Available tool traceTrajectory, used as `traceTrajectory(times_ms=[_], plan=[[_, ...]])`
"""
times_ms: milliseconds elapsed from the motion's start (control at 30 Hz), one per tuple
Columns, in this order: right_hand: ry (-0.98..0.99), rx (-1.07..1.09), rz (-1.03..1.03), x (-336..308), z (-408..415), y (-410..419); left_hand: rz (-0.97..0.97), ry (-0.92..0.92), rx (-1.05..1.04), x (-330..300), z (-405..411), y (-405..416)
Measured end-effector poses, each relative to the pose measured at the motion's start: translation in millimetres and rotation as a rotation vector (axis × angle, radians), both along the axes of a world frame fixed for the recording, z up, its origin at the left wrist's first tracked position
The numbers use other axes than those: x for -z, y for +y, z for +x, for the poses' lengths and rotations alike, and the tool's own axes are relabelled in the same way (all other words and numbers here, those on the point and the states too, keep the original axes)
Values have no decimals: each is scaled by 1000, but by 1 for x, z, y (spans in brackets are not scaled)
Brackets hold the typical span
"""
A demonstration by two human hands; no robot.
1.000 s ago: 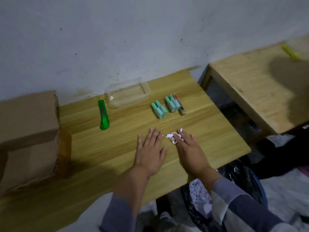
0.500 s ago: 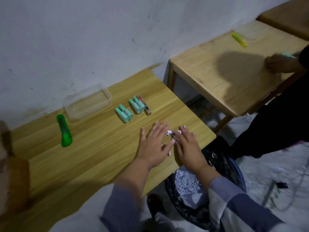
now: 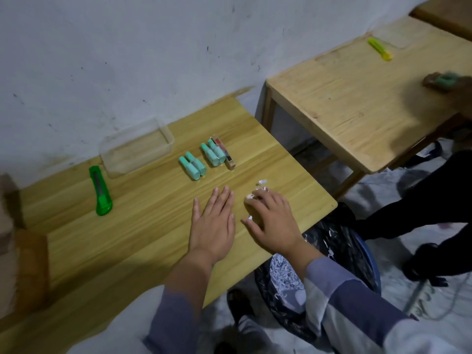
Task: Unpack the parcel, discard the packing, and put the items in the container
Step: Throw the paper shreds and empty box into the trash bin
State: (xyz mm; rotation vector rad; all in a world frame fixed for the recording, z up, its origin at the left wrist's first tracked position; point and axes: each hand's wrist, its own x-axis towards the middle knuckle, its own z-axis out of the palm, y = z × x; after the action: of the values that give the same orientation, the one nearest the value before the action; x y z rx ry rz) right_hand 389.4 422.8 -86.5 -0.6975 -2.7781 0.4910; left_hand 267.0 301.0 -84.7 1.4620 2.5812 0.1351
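white paper scraps point(image 3: 258, 194) now sit gathered under the right hand's point(image 3: 273, 221) curled fingers, nearer the bench's point(image 3: 143, 226) right edge above the bin point(image 3: 339, 251), left hand point(image 3: 213, 223) flat and empty, teal items point(image 3: 201, 158) waiting beside the clear container point(image 3: 136, 146) at the back edge.

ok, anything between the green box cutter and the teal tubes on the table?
Head view: the clear plastic container sits toward the wall, just behind that line. Directly between the box cutter and the nearer tubes is bare table.
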Motion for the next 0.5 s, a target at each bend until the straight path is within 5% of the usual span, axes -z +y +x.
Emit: traceTrajectory(times_ms=[267, 500], plan=[[78, 36, 116, 1, 18, 3, -31, 38, -6, 2, 0, 4], [67, 333, -4, -2, 92, 14, -20, 42, -10, 2, 2, 4]])
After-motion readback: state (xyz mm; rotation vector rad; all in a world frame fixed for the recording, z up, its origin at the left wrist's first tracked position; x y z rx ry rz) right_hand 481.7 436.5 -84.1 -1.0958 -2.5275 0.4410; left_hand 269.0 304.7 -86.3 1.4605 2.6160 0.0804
